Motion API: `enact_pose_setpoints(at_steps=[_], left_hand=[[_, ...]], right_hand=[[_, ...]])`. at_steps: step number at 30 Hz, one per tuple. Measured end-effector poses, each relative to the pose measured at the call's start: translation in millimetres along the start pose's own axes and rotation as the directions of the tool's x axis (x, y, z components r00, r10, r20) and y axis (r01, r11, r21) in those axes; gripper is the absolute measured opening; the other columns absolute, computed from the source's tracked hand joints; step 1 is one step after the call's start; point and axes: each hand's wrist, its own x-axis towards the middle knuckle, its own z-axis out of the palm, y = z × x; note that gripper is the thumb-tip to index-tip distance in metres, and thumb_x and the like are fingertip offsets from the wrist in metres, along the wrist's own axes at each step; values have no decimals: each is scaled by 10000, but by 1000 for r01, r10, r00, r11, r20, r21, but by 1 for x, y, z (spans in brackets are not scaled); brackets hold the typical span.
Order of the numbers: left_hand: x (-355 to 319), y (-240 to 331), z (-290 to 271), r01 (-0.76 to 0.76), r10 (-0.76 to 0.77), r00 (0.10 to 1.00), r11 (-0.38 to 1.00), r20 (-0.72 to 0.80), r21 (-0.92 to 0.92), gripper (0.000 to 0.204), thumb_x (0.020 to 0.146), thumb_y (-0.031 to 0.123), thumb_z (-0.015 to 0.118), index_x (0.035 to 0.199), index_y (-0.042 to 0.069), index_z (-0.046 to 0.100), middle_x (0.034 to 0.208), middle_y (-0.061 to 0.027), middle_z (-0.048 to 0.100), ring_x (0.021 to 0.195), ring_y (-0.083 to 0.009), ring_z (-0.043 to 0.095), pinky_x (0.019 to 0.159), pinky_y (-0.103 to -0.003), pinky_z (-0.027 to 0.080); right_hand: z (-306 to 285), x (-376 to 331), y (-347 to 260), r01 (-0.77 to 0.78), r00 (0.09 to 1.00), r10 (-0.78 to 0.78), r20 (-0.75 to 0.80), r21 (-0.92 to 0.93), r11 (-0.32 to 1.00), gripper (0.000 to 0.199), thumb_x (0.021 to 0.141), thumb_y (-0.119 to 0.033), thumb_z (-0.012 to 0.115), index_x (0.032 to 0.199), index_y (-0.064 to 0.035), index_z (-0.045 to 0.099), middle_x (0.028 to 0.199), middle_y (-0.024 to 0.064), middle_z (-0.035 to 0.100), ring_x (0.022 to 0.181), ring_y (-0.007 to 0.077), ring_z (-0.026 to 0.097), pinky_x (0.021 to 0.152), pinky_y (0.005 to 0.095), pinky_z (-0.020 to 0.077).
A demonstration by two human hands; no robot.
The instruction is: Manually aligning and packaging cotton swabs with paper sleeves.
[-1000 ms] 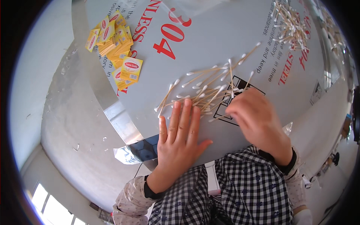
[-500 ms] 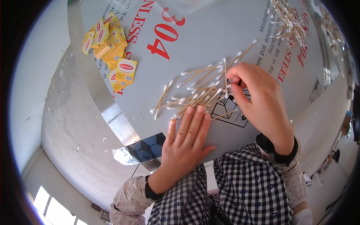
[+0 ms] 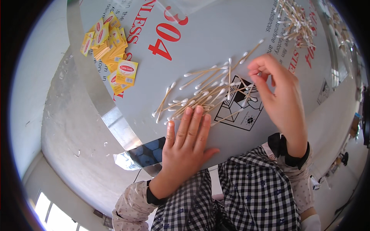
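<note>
A loose spread of cotton swabs point(image 3: 210, 82), thin wooden sticks with white tips, lies on the grey film-covered tabletop point(image 3: 208, 34). My left hand point(image 3: 187, 136) rests flat at the near edge of the swabs, fingers stretched and slightly parted, its fingertips touching the nearest sticks. Just right of the spread, my right hand point(image 3: 279, 86) is raised a little, with fingers curled and thumb drawn close to the index fingertip. No swab shows in that pinch.
Yellow printed packets point(image 3: 111, 44) are piled at the far left, with a couple lying nearer. At the far right is a bigger heap of cotton swabs point(image 3: 295, 23). A bright metal strip point(image 3: 119, 129) edges the table on the left, beside a dark patterned patch point(image 3: 146, 154).
My right hand has pulled away from the swabs, moving right. A few sticks at that end now lie spread where its fingers were. My left hand has shifted slightly left.
</note>
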Motion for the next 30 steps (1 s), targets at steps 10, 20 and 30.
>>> enact_pose_setpoints(at_steps=[10, 20, 30], left_hand=[[-1, 1, 0, -2, 2, 1000, 1000, 19, -6, 839, 850, 564, 634, 1443, -4, 461, 1553, -217, 375, 1470, -366, 315, 1181, -550, 207], [0, 0, -1, 0, 0, 1000, 1000, 16, -19, 832, 854, 548, 638, 1452, -1, 454, 1552, -207, 381, 1469, -363, 318, 1178, -547, 220], [0, 1, -1, -1, 2, 1000, 1000, 15, -22, 827, 852, 552, 639, 1450, 9, 462, 1553, -191, 387, 1467, -347, 328, 1175, -545, 228]], right_hand=[[-15, -3, 1, 75, 995, -71, 68, -65, 995, 236, 787, 103, 609, 959, -53, 574, 880, 81, 627, 793, 263, 615, 653, 364, 490], [-21, -7, 6, 49, 986, -59, 154, 63, 997, 184, 807, 103, 601, 934, -25, 571, 837, 102, 588, 772, 287, 582, 665, 374, 467], [-50, -24, 21, -229, 965, 227, 130, 3, 973, 20, 911, 7, 605, 923, -3, 594, 813, 62, 586, 709, 170, 564, 636, 275, 445]])
